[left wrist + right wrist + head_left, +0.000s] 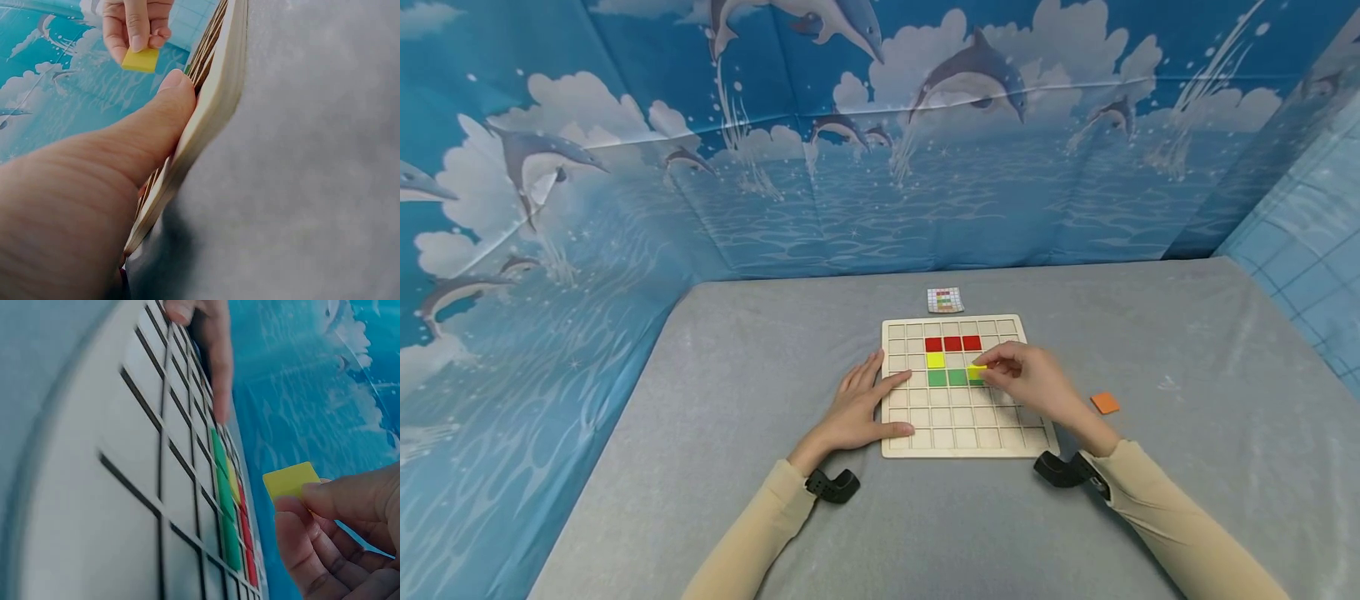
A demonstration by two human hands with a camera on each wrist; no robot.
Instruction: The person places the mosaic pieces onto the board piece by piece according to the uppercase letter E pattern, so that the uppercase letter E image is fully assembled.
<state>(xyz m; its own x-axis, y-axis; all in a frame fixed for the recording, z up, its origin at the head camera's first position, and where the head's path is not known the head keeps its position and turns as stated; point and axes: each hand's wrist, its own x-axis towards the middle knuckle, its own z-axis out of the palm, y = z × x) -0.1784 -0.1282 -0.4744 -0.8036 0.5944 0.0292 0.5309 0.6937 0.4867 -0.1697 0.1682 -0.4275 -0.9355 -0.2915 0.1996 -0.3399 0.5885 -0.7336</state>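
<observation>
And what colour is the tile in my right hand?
The tile is yellow; the right wrist view shows it best.

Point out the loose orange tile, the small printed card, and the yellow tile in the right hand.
Held yellow tile [289,479], right wrist view, middle of its exposed face.
Orange tile [1105,403], head view, middle of its top face.
Printed card [944,300], head view, middle of its printed face.

Three red tiles [952,343], three green [957,377], two yellow [936,360], one orange [1105,403]

A square yellow tile [290,479] hangs above the gridded wooden board [961,417].
</observation>
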